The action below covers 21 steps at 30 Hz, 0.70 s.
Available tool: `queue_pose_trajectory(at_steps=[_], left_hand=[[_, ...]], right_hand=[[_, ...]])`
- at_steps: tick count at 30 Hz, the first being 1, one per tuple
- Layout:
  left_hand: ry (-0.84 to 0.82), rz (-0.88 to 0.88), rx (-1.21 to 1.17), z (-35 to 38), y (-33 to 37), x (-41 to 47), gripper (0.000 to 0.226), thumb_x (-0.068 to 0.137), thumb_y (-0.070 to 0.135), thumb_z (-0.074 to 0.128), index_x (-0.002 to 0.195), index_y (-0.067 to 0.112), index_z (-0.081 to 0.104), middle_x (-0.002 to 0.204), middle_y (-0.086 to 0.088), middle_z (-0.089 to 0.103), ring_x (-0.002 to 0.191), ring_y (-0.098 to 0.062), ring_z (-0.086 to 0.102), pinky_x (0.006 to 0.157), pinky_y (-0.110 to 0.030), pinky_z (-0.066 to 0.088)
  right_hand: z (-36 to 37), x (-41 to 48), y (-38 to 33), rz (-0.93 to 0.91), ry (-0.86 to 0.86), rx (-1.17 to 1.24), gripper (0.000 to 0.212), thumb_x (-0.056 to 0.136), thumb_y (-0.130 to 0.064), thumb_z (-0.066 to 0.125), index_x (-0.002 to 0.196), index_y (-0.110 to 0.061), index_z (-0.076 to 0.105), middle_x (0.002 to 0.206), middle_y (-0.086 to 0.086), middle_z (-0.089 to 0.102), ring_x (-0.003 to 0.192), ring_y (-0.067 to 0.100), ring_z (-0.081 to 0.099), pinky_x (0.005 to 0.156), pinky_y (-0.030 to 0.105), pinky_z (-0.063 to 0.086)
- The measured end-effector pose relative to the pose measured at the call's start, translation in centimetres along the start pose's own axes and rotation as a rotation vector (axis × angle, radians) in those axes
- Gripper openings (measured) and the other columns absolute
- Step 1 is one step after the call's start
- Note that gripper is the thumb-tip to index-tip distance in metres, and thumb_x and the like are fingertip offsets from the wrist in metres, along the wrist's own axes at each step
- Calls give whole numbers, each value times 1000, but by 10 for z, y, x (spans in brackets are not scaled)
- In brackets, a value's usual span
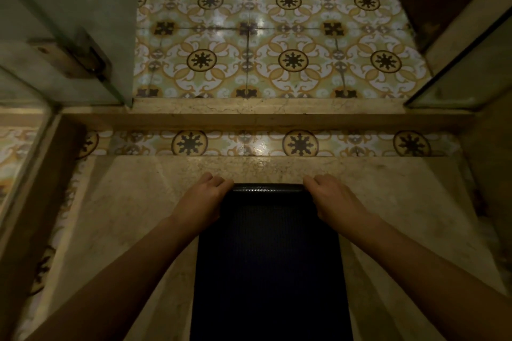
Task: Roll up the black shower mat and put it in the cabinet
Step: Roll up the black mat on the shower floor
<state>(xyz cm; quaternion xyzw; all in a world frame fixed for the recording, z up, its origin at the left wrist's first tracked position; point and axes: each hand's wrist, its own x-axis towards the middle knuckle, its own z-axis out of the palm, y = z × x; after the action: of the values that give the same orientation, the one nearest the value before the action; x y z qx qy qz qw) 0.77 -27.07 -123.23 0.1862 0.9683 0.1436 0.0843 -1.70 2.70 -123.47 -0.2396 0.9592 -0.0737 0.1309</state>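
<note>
The black shower mat [270,257] lies flat on the beige stone shower floor, running from the bottom edge of the view up to the middle. Its far end is curled into a small tight roll [268,188]. My left hand [203,195] grips the left end of that roll, fingers curled over it. My right hand [331,194] grips the right end the same way. Both forearms reach in from the lower corners. No cabinet is in view.
A raised stone threshold [266,116] crosses the view beyond the mat, with patterned floor tiles [277,36] past it. A glass shower door with a metal hinge [83,55] stands at the left and a glass panel [465,77] at the right.
</note>
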Motion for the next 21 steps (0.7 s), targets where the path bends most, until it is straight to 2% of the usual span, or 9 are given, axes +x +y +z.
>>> queue_pose_trajectory(at_steps=[3, 8, 12, 16, 19, 21], left_hand=[[-5, -14, -14, -2, 0, 1, 26, 80, 10, 69, 106, 13, 65, 96, -8, 68, 88, -26, 54, 71, -39, 50], [-42, -3, -99, -9, -6, 1, 25, 84, 9, 67, 109, 12, 70, 114, -11, 67, 99, -30, 61, 86, -40, 51], [-27, -85, -75, -10, -3, 6, 22, 87, 13, 63, 109, 17, 64, 103, -5, 70, 97, -25, 55, 78, -35, 45], [-78, -79, -69, -11, -3, 7, 26, 87, 13, 63, 112, 15, 68, 105, -6, 68, 103, -25, 55, 85, -36, 48], [-125, -47, -104, -13, -3, 5, 26, 85, 9, 63, 110, 12, 71, 106, -8, 68, 101, -28, 60, 87, -39, 49], [-109, -63, -101, -12, -2, 5, 24, 85, 9, 63, 107, 14, 69, 101, -7, 68, 97, -27, 60, 82, -38, 50]], right_hand=[[-1, -2, 0, -16, 17, 13, 42, 74, 0, 70, 110, -12, 53, 92, 10, 59, 81, 25, 53, 60, 29, 32], [-2, -7, 9, -35, -11, 109, 34, 81, -5, 65, 113, -14, 55, 99, 9, 64, 87, 26, 55, 70, 37, 49], [-7, -4, 7, -22, -32, 107, 49, 81, -5, 65, 128, -13, 55, 110, 12, 65, 97, 30, 58, 82, 40, 51], [-15, 6, 4, 1, -76, 60, 37, 81, -6, 61, 116, -15, 66, 108, 7, 62, 97, 27, 58, 78, 36, 51], [-17, 4, 6, 7, -116, 60, 39, 83, -9, 63, 121, -16, 64, 115, 9, 60, 102, 29, 59, 84, 37, 51], [-18, 3, 7, 31, -135, 53, 40, 83, -12, 63, 123, -17, 62, 114, 11, 62, 103, 30, 59, 86, 37, 50]])
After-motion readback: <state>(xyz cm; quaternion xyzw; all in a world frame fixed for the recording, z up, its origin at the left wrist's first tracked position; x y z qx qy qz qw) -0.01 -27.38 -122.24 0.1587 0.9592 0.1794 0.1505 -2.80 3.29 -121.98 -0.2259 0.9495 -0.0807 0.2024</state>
